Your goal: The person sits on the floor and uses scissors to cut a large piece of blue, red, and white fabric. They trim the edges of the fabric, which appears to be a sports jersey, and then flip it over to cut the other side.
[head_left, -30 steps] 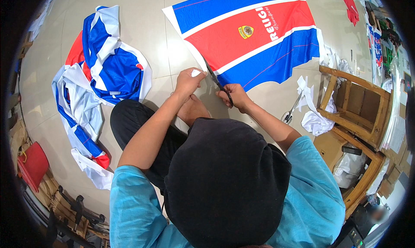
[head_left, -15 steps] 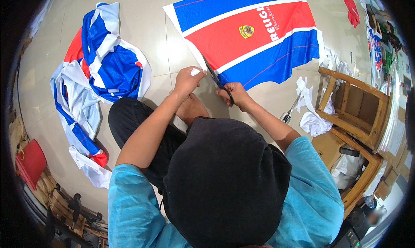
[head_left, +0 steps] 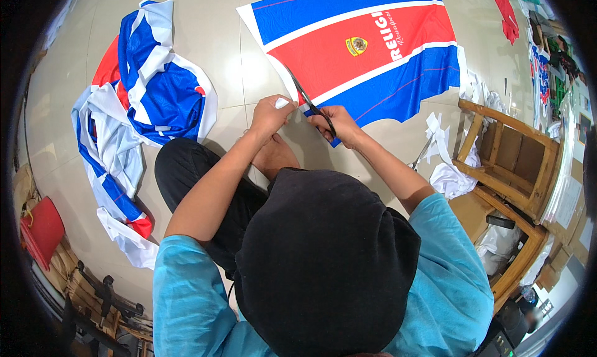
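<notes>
A printed cloth panel (head_left: 367, 46) in blue, white and red stripes with a small crest lies flat on the tiled floor ahead of me. My right hand (head_left: 336, 122) grips dark scissors (head_left: 306, 97) whose blades run along the panel's white left edge. My left hand (head_left: 271, 113) pinches the white trimmed strip (head_left: 282, 102) at the panel's near corner, just left of the blades. A dark head covering and my light blue sleeves fill the lower middle of the view.
A heap of blue, white and red cloth (head_left: 137, 108) lies on the floor to my left. White offcuts (head_left: 451, 176) sit by a wooden stool (head_left: 510, 164) at the right. A red container (head_left: 40, 229) stands at the far left. More fabric lies at the upper right.
The scissors have advanced up along the panel's white left edge, and my left hand has followed, keeping hold of the trimmed strip. The heap at the left is unchanged.
</notes>
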Motion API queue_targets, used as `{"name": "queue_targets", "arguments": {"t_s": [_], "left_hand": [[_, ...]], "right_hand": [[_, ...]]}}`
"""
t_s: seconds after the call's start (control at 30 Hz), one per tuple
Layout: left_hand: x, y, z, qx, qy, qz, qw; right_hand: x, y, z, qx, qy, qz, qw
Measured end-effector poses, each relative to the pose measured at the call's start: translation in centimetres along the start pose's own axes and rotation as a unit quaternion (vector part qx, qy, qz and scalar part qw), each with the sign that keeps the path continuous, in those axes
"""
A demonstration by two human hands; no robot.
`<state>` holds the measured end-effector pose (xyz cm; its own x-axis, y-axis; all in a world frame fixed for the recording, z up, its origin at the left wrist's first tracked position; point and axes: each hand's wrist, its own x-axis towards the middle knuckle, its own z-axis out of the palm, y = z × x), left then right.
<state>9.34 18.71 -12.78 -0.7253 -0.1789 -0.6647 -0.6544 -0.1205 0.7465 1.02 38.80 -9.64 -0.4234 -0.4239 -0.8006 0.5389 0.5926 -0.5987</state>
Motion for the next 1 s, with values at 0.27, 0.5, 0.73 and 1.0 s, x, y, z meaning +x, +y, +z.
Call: {"name": "queue_targets", "arguments": {"t_s": [0.27,0.5,0.73,1.0], "left_hand": [[-0.4,0.5,0.0,0.014,0.004,-0.006,1.0],[-0.6,0.9,-0.1,0.025,0.008,-0.004,1.0],[-0.3,0.3,0.0,0.014,0.011,0.01,1.0],[-0.5,0.8,0.0,0.035,0.013,0.005,0.999]], "right_hand": [[0.2,-0.4,0.0,-0.009,0.003,0.0,1.0],[0.2,-0.5,-0.3,-0.003,-0.004,-0.006,1.0],[0.3,-0.4,-0.6,-0.011,-0.005,-0.017,1.0],[1.0,0.2,-1.3,-0.036,0.003,-0.012,0.999]]}}
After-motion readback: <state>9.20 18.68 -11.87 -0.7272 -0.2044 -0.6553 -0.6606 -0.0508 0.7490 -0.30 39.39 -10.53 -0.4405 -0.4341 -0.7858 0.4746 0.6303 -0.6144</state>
